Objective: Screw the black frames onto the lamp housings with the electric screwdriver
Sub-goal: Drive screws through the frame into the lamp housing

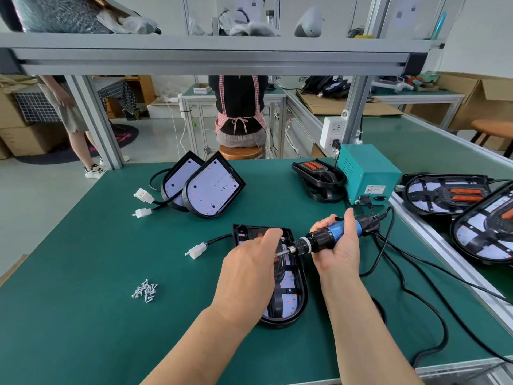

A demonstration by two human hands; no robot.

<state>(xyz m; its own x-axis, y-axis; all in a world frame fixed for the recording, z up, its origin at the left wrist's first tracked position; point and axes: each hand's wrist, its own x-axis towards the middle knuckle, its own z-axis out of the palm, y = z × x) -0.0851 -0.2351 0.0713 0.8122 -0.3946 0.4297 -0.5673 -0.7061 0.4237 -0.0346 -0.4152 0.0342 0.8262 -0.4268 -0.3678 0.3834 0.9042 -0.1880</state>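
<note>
Green bench [83, 315]; screwdriver [319, 241] in R hand [340, 252]

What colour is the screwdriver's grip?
Blue, with a black front end. The head view shows it best: the screwdriver is held in the right hand.

Green workbench [83, 315] under grey aluminium shelf [211, 55]

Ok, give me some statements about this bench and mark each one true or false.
1. The right hand holds the electric screwdriver. True.
2. The screwdriver stands upright. False: it lies nearly level, its bit pointing toward the left hand.
3. The pile of screws lies left of the lamp housing being worked on. True.
4. The left hand rests on the pile of screws. False: it is over the housing, at the bit.
5. The power supply box is red. False: it is teal.
</note>
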